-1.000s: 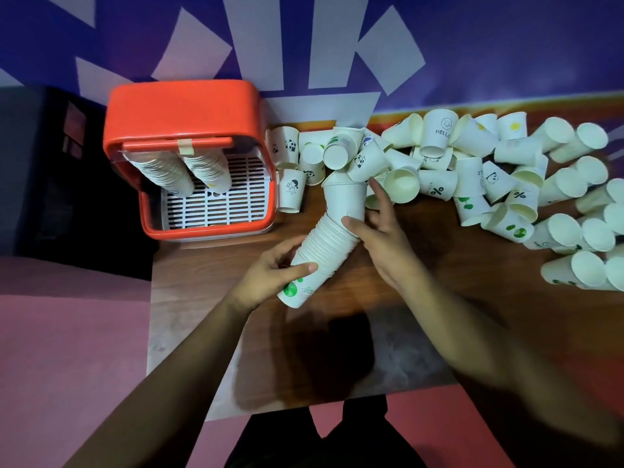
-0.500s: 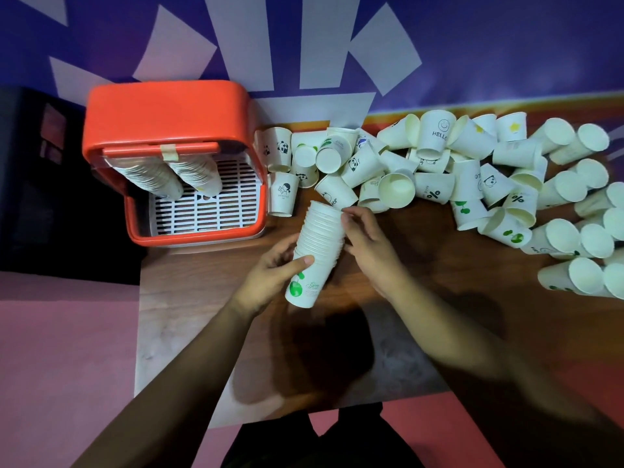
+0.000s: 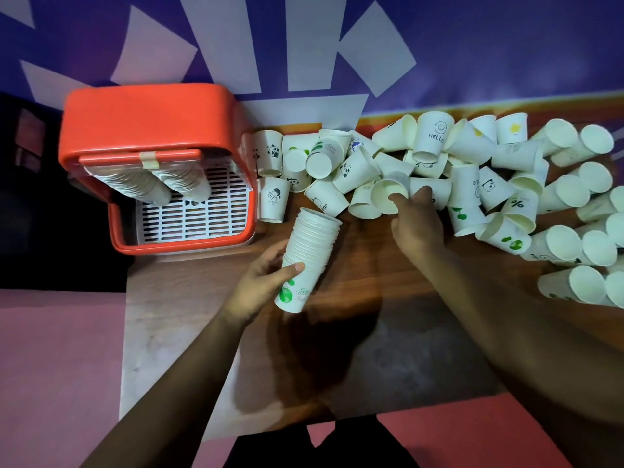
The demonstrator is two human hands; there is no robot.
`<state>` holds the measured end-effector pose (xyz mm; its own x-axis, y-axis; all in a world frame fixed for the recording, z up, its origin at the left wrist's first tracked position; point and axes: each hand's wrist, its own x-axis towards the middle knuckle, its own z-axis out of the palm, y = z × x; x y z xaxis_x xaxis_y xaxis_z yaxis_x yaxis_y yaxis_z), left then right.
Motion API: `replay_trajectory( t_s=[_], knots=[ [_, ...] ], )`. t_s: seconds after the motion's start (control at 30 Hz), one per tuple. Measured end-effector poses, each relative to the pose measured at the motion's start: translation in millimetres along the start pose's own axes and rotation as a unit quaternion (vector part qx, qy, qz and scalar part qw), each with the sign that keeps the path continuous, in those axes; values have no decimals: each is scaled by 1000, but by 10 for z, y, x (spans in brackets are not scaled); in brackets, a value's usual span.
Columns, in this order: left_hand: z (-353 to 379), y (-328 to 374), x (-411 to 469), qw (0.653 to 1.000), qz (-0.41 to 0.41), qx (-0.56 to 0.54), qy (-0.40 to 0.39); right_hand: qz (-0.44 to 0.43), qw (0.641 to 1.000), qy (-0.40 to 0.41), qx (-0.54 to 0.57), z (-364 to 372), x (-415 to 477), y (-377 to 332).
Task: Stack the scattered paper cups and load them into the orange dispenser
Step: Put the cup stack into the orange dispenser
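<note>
My left hand [image 3: 263, 285] grips a tall stack of nested white paper cups [image 3: 309, 255], tilted with its open end pointing up toward the pile. My right hand [image 3: 417, 221] reaches into the heap of scattered cups [image 3: 472, 184], with thumb and fingers closing on the rim of one open-mouthed cup [image 3: 388, 195] lying on its side. The orange dispenser [image 3: 145, 130] stands at the table's back left, with two columns of cups hanging from it over a white grille.
Loose cups cover the wooden table [image 3: 337, 298] from the dispenser's right side to the right edge, some upright, most lying down. A purple and white banner [image 3: 337, 45] backs the table. Pink floor lies to the left and near me.
My right hand left the top of the stack and moved up and right into the pile, taking hold of a single cup. The left hand keeps the stack, now fully pushed together.
</note>
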<state>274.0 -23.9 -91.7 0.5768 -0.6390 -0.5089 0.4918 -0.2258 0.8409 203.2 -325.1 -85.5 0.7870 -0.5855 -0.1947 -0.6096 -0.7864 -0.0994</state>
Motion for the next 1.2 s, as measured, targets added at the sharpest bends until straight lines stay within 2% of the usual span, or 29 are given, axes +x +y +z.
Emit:
replay_trajectory(
  t_s=[0.07,0.23,0.33,0.4,0.53,0.67,0.93,1.07,1.2],
  knots=[
    [31,-10,11,1000,-2,-2,0,4,1000,10,-4,21,60,14],
    [48,-39,41,1000,-1,-7,-1,-61,997,42,29,11,36,82],
    [51,-39,30,1000,-1,-1,3,-49,984,99,137,-79,-91,110],
    [54,-26,29,1000,-3,8,5,-33,961,123,244,-221,-204,79],
    [70,4,18,999,1,35,-4,37,907,74,413,-531,-429,-98],
    [81,66,-46,999,9,46,-15,25,856,-38,514,-664,-624,-257],
    [-72,-45,-363,999,27,32,-24,23,853,-60,518,-619,-769,-630],
    [-149,-109,-520,999,37,6,-36,-39,860,-94,501,-522,-912,-897],
    [-297,-86,-635,998,55,-22,-3,-104,866,-176,456,-419,-1108,-1285]
  ],
)
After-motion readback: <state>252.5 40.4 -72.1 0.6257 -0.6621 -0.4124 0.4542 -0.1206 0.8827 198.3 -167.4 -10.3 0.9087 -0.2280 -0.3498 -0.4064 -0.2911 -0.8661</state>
